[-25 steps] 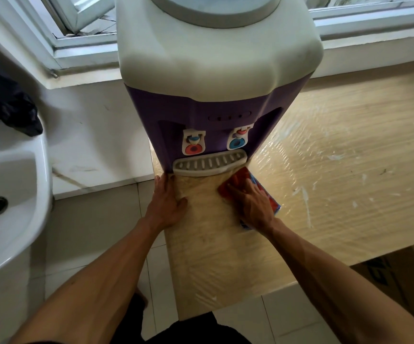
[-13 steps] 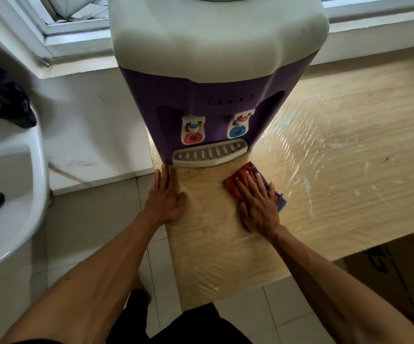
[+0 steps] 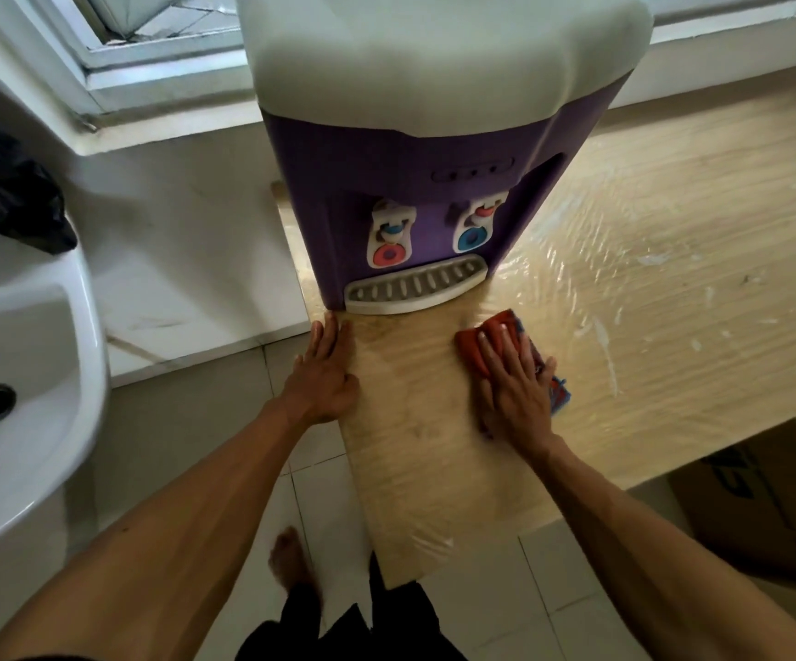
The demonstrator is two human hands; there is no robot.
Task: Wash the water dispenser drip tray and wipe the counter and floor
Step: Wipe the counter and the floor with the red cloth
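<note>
Right hand (image 3: pixel 513 388) flat, fingers straight, pressing red-and-blue cloth (image 3: pixel 470 348) onto pale wood-grain film-covered tabletop (image 3: pixel 672 326), at 5 o'clock of grey slotted drip tray (image 3: pixel 415 286). Tray seated in purple-and-white water dispenser (image 3: pixel 410 183). Left hand (image 3: pixel 322 374) flat, released, on tabletop edge at tray's 7 o'clock.

1 water dispenser (image 3: pixel 434 159), 2 taps (image 3: pixel 390 240) (image 3: pixel 475 229), 1 drip tray (image 3: pixel 415 289), 1 cloth (image 3: pixel 472 350), 2 hands (image 3: pixel 324 379) (image 3: pixel 515 393), 1 sink (image 3: pixel 87 326), 1 counter (image 3: pixel 672 336).

Dispenser (image 3: pixel 434 150) on counter (image 3: pixel 672 260); drip tray (image 3: pixel 415 286) at its front; cloth (image 3: pixel 506 345) before tray; sink (image 3: pixel 19 374) left.
</note>
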